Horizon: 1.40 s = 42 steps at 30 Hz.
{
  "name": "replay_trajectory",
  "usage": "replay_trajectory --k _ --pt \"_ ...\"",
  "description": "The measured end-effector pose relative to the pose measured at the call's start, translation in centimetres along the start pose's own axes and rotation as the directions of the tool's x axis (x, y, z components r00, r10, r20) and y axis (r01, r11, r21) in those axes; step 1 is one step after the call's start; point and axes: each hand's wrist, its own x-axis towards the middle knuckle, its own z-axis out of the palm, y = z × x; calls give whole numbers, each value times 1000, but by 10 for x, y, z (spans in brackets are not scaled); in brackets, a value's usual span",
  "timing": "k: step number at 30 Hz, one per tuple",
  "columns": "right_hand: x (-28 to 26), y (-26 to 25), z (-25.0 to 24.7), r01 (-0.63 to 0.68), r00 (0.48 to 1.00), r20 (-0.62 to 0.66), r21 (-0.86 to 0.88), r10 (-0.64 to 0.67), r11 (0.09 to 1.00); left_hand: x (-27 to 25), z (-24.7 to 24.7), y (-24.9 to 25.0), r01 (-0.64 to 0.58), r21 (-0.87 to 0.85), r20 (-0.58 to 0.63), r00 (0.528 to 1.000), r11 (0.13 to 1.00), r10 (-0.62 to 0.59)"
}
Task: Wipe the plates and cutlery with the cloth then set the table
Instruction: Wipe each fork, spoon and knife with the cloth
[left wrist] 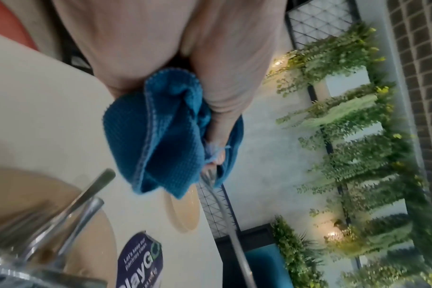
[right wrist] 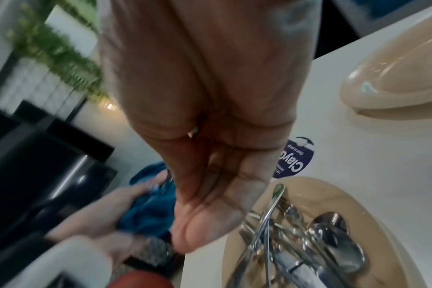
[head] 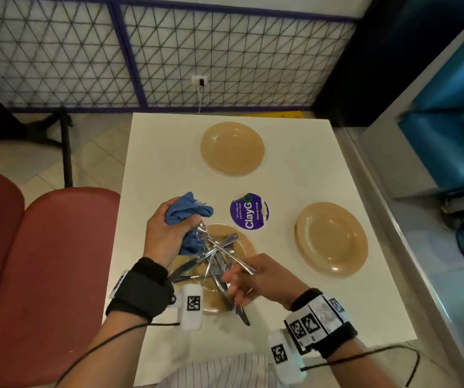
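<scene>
My left hand [head: 184, 221] grips a bunched blue cloth [head: 188, 210] above the table's left side, with the head of a metal utensil [head: 219, 249] wrapped in it. Whether it is a fork or a spoon I cannot tell. My right hand [head: 239, 275] holds that utensil's handle end above the near tan plate [head: 243, 242]. Several knives, forks and spoons [right wrist: 308, 243] lie piled on this plate. In the left wrist view the cloth [left wrist: 165, 126] covers my fingers, and the utensil's shaft [left wrist: 225, 214] runs out of it. Two bare tan plates sit at the far middle [head: 232, 148] and the right [head: 331, 238].
A round purple sticker [head: 249, 211] is stuck on the white table [head: 295, 303] between the plates. Red seats [head: 43, 261] stand along the table's left edge. A blue bench [head: 443, 149] is on the right, and a mesh partition [head: 225, 57] lies beyond the far edge.
</scene>
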Motion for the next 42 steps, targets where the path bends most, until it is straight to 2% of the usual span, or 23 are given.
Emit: replay_trajectory --k 3,6,9,12,14,16,18,20,22,24,26,29,31,33,36,38,40,42 --pt "3 -6 26 -4 999 42 -20 4 1000 3 1 -8 5 -94 -54 998 996 -10" --pt "7 -10 45 93 995 -11 -101 -94 991 1 2 -13 65 -194 -60 995 979 -78" --pt "22 -12 58 138 978 -135 -160 -160 978 -13 15 -18 220 -261 42 975 940 -217" --pt "32 -11 60 80 984 -153 -58 -89 995 -27 25 -23 277 -209 156 956 938 -248" --pt "28 -8 53 39 996 -78 -100 -47 994 -28 22 -20 231 -139 165 964 963 -207" --pt "19 -5 38 -18 1000 -23 -234 13 972 -22 13 -17 119 23 135 983 993 -121" --pt "11 -3 19 -24 995 -97 -267 -2 963 -18 5 -13 -12 232 184 983 973 -32" --pt "8 -3 3 24 968 -246 -121 -54 992 -22 5 -11 -94 412 278 960 906 -27" --pt "11 -6 -1 119 945 -311 26 -105 993 -28 12 -12 -126 511 344 936 850 -68" --pt "22 -4 -1 191 907 -387 33 -164 981 -38 24 -14 -172 549 431 897 818 -101" --pt "30 1 -7 209 845 -500 -20 -191 978 -48 35 -21 -187 557 491 860 809 -139" --pt "27 15 -31 224 782 -607 60 -142 973 -64 40 -24 -236 584 543 825 777 -158" --pt "21 26 -40 235 779 -618 132 -106 963 -68 46 -22 -289 612 572 805 736 -159" --pt "19 38 -35 224 810 -578 145 -101 964 -70 58 -19 -241 604 563 804 759 -193" --pt "15 50 -30 247 854 -503 172 -130 954 -71 78 -23 -251 634 499 856 731 -139" --pt "12 47 -48 268 846 -520 224 -118 937 -76 87 -27 -247 641 492 859 726 -142" --pt "11 45 -74 288 820 -568 298 -73 910 -84 90 -29 -202 655 496 842 728 -213" --pt "14 44 -98 310 796 -603 347 -42 885 -90 87 -32 -186 701 485 832 689 -269"
